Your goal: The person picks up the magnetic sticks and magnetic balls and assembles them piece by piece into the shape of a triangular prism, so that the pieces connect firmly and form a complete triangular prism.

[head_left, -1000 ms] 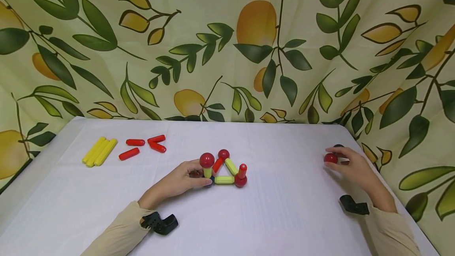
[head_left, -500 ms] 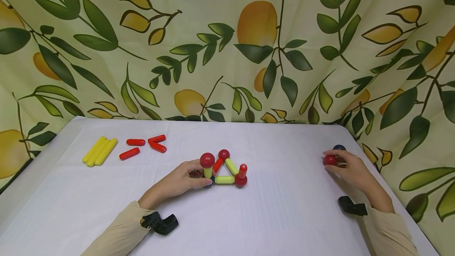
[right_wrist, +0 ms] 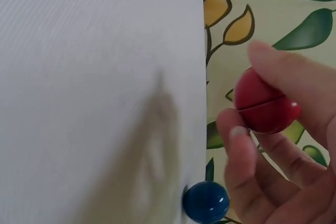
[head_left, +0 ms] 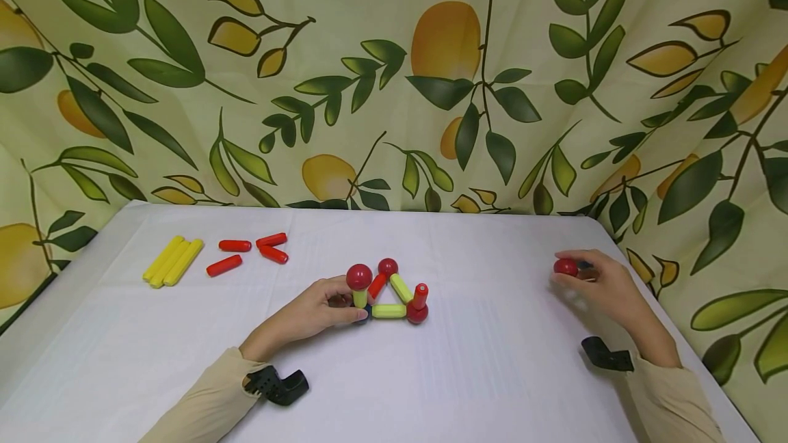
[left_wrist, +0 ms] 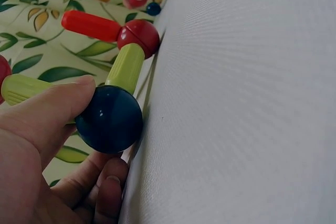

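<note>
Nearest: beige left sleeve (head_left: 206,398) and right sleeve (head_left: 680,395), a black wrist camera on each (left (head_left: 284,388), right (head_left: 606,354)), over a white-clothed table (head_left: 480,374).

Next, left hand (head_left: 317,305) had a pinch on the blue corner ball (left_wrist: 109,120) of a stick-and-ball frame: thumb on it, fingers curled on the other side. Frame sat mid-table. A yellow-green front stick (head_left: 389,311) ran from that ball to the right red ball (head_left: 416,312), which carried an upright red stick (head_left: 421,296). An upright yellow-green stick (head_left: 360,299) on the blue corner carried the red top ball (head_left: 358,277).

Right hand (head_left: 612,290), by the table's right edge, well apart from the frame: held red ball (right_wrist: 266,103) pinched between thumb and fingers, clear of the cloth. Frame's far red ball (head_left: 387,266) closed the triangle via a slanted red stick (head_left: 377,287) and a slanted yellow-green stick (head_left: 401,288).

Loose blue ball (right_wrist: 206,202) was on the cloth near the right fingers. Far left: three yellow sticks (head_left: 173,262) side by side, then four loose red sticks (head_left: 234,246). Behind everything, leaf-and-fruit curtain (head_left: 375,108).
</note>
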Demonstrator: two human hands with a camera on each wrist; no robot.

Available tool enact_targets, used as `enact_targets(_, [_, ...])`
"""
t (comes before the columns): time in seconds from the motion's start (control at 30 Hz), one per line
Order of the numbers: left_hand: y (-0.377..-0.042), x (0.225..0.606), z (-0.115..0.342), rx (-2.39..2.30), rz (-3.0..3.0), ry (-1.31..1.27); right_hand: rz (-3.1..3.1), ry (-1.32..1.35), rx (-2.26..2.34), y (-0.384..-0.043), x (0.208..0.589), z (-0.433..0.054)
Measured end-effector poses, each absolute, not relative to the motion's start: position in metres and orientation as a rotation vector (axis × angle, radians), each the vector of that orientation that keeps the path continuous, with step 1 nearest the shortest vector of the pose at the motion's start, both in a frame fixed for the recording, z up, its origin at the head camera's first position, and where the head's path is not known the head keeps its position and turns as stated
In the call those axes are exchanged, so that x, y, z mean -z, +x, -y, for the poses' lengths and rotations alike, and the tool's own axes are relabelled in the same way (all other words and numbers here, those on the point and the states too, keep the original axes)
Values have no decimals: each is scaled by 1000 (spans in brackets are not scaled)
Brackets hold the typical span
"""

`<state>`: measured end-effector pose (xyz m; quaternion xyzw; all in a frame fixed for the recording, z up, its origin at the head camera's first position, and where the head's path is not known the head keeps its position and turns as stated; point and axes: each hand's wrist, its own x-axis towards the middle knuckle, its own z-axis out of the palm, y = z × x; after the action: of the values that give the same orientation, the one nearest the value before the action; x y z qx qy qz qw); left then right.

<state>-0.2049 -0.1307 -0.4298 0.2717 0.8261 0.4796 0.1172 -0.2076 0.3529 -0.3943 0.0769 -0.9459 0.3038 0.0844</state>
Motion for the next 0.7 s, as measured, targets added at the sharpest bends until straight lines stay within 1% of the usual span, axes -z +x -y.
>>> enact_targets(0.47, [-205, 430, 129, -1405, -2409, 796, 2797, 261, -959, -204, 384, -329])
enact_targets(0.7, [-205, 430, 131, -1412, -2412, 808, 2788, 430, -1044, -205, 381, -316])
